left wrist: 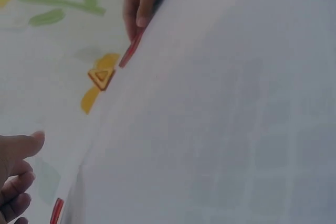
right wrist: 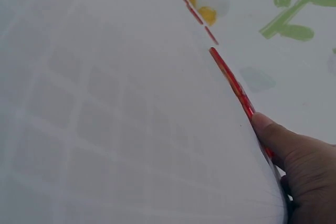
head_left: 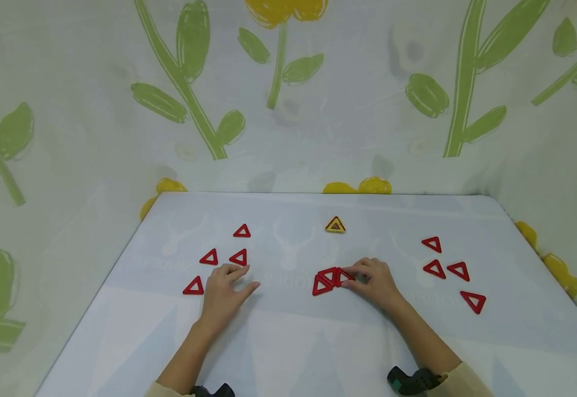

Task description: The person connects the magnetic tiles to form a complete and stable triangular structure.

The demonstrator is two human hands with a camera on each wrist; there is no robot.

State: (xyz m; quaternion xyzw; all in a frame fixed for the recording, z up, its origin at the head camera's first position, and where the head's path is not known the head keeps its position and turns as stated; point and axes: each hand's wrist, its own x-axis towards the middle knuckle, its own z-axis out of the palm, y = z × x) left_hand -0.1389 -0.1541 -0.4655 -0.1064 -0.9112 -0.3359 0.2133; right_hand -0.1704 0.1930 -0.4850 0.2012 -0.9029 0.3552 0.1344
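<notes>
Three red triangle frames lie edge to edge near the table's middle, the leftmost red triangle (head_left: 322, 292) beside a middle one (head_left: 326, 269). With thumb and fingers my right hand (head_left: 375, 282) pinches the rightmost red triangle (head_left: 339, 278) of this group; the right wrist view shows the thumb (right wrist: 265, 124) on its edge. My left hand (head_left: 221, 295) hovers or rests at the left, fingers loosely bent and thumb apart, holding nothing. Close to its fingertips lies a red triangle (head_left: 239, 264); I cannot tell whether they touch.
Farther left are more red triangles (head_left: 241, 231), including one beside the left wrist (head_left: 193, 293). A yellow triangle (head_left: 335, 226) with a dark inner outline lies toward the back. Several red triangles (head_left: 434, 269) are scattered at the right of the white table (head_left: 368, 353).
</notes>
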